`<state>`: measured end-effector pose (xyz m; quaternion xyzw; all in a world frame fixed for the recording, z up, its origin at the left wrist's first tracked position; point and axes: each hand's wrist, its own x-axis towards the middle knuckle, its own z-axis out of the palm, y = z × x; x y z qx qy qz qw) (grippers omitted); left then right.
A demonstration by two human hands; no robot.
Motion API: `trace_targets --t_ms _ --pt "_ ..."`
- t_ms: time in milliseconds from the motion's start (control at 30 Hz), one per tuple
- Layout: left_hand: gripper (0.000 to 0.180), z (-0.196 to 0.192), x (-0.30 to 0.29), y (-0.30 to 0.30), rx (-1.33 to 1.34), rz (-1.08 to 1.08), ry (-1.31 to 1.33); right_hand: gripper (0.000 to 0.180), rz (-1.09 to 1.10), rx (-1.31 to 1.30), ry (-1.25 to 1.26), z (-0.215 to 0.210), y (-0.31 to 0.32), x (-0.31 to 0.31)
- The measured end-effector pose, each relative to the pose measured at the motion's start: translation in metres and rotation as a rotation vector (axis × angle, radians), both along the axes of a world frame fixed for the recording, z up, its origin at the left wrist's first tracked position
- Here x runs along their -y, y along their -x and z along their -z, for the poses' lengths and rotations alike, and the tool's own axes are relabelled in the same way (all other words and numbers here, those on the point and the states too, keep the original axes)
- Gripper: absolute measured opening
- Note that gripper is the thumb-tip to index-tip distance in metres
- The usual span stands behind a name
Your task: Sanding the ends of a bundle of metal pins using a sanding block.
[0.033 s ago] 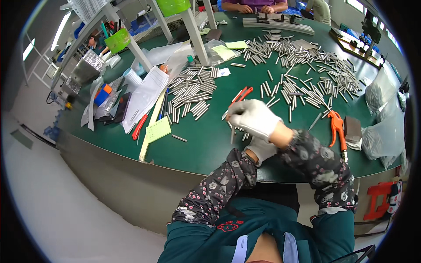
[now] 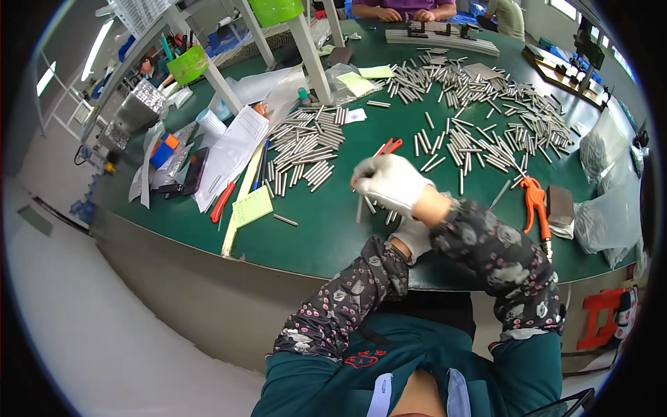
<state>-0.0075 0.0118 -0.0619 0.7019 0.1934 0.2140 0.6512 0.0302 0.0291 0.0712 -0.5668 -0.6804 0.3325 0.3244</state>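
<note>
My right hand, in a white glove, hovers over the green table with its fingers closed on a thin metal rod that points down. My left hand, also gloved, sits just below it, mostly hidden under my right wrist. A few short rods show between the two hands; whether my left hand holds them I cannot tell. A stacked heap of the same rods lies to the left, and many more rods are scattered to the upper right.
Red-handled pliers lie just beyond my hands. An orange air tool, a dark block and plastic bags are at the right. Papers, a wooden ruler and a yellow-green notepad are at the left. Another person's hands rest across the table.
</note>
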Motion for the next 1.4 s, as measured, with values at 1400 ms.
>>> trace_targets --t_ms 1400 --pt "0.043 -0.03 0.002 -0.01 -0.046 -0.199 -0.26 0.041 1.203 0.951 0.08 0.021 -0.231 0.172"
